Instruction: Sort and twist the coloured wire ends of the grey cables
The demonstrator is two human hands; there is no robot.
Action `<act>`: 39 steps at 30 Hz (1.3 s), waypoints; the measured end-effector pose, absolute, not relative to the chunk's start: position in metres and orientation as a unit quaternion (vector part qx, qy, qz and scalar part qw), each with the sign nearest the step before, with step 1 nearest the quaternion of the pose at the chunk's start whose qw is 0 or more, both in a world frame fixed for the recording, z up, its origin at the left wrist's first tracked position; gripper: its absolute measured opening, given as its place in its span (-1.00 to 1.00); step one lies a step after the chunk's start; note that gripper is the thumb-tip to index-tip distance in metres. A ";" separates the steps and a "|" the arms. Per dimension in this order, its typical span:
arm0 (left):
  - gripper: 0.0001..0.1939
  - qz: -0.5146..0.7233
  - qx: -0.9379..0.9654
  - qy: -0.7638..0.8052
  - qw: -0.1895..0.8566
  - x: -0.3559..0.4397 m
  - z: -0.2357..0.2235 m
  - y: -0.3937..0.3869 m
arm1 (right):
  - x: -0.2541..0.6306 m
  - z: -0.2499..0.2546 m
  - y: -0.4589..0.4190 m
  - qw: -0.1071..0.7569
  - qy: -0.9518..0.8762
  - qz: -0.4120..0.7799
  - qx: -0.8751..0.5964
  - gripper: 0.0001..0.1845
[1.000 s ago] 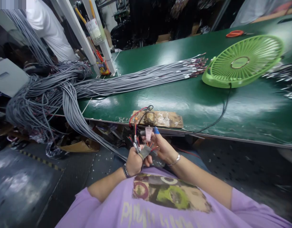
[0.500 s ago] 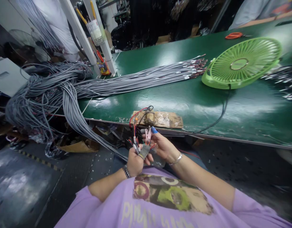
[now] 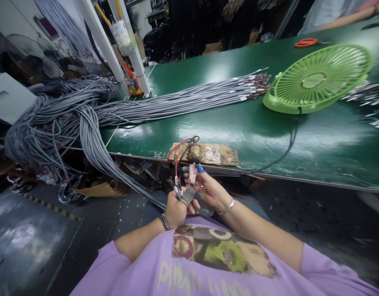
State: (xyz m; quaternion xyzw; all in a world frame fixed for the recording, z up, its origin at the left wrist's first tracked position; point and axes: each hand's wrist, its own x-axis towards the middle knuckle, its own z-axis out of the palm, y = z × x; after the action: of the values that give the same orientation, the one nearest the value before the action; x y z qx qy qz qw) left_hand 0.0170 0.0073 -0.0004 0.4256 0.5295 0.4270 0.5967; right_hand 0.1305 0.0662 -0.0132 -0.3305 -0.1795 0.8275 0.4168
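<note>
Close to my chest, my left hand point(image 3: 174, 211) is closed round the end of a grey cable point(image 3: 187, 196), whose thin coloured wires point(image 3: 176, 181) fan upward from my fist. My right hand point(image 3: 210, 190), with a blue cover on one fingertip, pinches a small pale pink connector point(image 3: 192, 172) above the cable end, right beside those wires. Both hands sit just below the near edge of the green table point(image 3: 238, 135).
A taped brown block point(image 3: 208, 153) with red and black leads lies at the table edge. A long bundle of grey cables point(image 3: 177, 100) crosses the table and spills off to the left. A green fan point(image 3: 319, 78) and orange scissors point(image 3: 305, 42) lie far right.
My hands have stayed nearly in place; the right fingers shifted slightly on the pink connector. The view moved a little, and the person in white at top left is out of sight.
</note>
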 end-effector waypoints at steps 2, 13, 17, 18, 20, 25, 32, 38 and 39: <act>-0.35 0.419 0.430 0.530 0.599 0.015 0.000 0.005 | 0.131 -0.013 0.064 0.418 -0.174 0.830 -0.326 -0.54; -0.42 0.397 0.472 0.537 0.575 0.004 0.001 -0.001 | 0.157 -0.001 0.043 0.337 -0.392 0.773 -0.368 -0.52; -0.43 0.378 0.477 0.534 0.587 0.006 0.002 0.000 | 0.158 0.007 0.041 0.343 -0.421 0.741 -0.396 -0.55; -0.43 0.372 0.475 0.534 0.593 0.006 0.003 0.001 | 0.158 0.008 0.041 0.340 -0.427 0.736 -0.400 -0.55; -0.43 0.361 0.468 0.532 0.606 0.006 0.003 0.002 | 0.158 0.008 0.041 0.334 -0.439 0.727 -0.408 -0.55; -0.41 0.376 0.463 0.527 0.605 0.004 0.003 0.002 | 0.152 0.007 0.035 0.359 -0.444 0.707 -0.417 -0.58; -0.36 0.436 0.416 0.557 0.571 0.007 0.004 0.001 | 0.143 0.004 0.029 0.381 -0.412 0.715 -0.416 -0.55; -0.37 0.454 0.398 0.566 0.562 0.007 0.004 0.000 | 0.146 0.004 0.030 0.387 -0.404 0.697 -0.448 -0.49; -0.37 0.456 0.397 0.566 0.560 0.008 0.005 0.000 | 0.146 0.004 0.030 0.388 -0.401 0.697 -0.450 -0.49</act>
State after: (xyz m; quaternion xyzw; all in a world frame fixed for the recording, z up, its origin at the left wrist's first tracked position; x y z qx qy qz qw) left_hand 0.0076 -0.0001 0.0049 0.3972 0.5663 0.4556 0.5603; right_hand 0.1462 0.0296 0.0037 -0.4496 -0.4012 0.6972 0.3884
